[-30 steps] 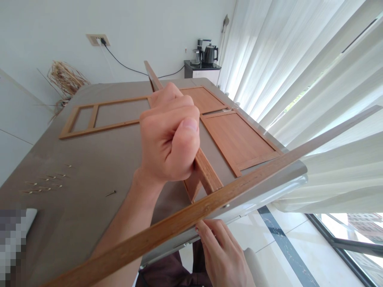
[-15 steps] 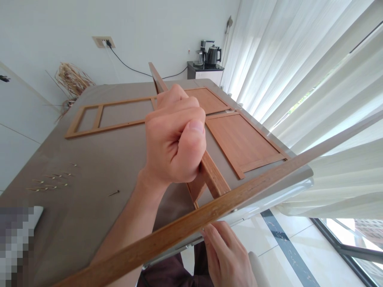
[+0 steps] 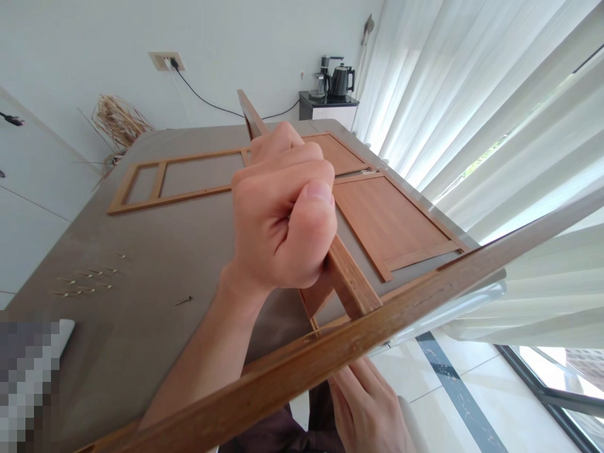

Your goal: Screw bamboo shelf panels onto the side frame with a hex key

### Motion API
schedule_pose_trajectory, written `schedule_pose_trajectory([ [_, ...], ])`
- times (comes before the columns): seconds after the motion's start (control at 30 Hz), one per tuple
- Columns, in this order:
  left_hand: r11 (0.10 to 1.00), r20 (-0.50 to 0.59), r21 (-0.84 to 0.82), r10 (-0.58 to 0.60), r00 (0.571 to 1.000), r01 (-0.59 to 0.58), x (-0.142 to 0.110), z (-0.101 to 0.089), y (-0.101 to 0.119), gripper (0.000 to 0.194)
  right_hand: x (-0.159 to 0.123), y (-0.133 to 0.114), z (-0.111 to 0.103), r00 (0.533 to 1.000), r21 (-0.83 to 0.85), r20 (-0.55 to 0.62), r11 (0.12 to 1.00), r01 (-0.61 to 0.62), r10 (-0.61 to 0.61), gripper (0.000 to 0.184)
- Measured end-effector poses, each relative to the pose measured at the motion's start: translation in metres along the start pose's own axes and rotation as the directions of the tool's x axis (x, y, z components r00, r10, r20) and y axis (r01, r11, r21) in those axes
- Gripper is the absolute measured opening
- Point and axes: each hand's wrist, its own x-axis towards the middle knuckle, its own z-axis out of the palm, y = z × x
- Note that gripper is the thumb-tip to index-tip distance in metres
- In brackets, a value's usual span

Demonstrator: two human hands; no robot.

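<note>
My left hand (image 3: 285, 207) is in a fist around a crossbar (image 3: 353, 280) of a wooden frame, which stands on edge over the table. The frame's long near rail (image 3: 330, 362) runs slantwise across the view, in front of my left forearm. Below that rail is my right hand (image 3: 368, 402), fingers bent and close together. Its fingertips are hidden behind the rail, so whatever they pinch does not show. Several screws (image 3: 89, 282) lie in a group at the left of the table, and a single screw (image 3: 184, 301) lies nearer my left wrist.
A flat wooden frame (image 3: 189, 196) and wooden panels (image 3: 401, 220) lie on the brown-covered table (image 3: 155, 352). A pixelated object (image 3: 28, 377) is at lower left. Behind are a kettle (image 3: 340, 82) on a small cabinet and dried stalks (image 3: 117, 119). Curtains (image 3: 453, 94) hang at right.
The wooden frame has tilted, so more of its near rail's side shows. My right hand's fingertips have gone from view behind that rail. My left hand keeps its grip.
</note>
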Motion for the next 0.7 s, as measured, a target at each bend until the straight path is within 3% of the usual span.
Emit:
schedule_pose_trajectory([
  [0.3, 1.0, -0.018, 0.001, 0.008, 1.0, -0.008, -0.001, 0.001, -0.001, 0.034, -0.003, 0.006, -0.007, 0.98, -0.179, 0.053, 0.963, 0.2, -0.194, 0.034],
  [0.5, 1.0, -0.022, -0.005, 0.018, 1.0, -0.019, 0.001, 0.0, -0.001, 0.034, 0.003, 0.001, -0.011, 0.975, -0.245, 0.098, 0.945, 0.217, -0.198, 0.038],
  [0.7, 1.0, -0.008, 0.002, 0.028, 1.0, -0.028, 0.004, 0.0, 0.002, 0.035, 0.003, 0.001, -0.01, 0.985, -0.18, 0.096, 0.97, 0.161, -0.145, 0.035],
])
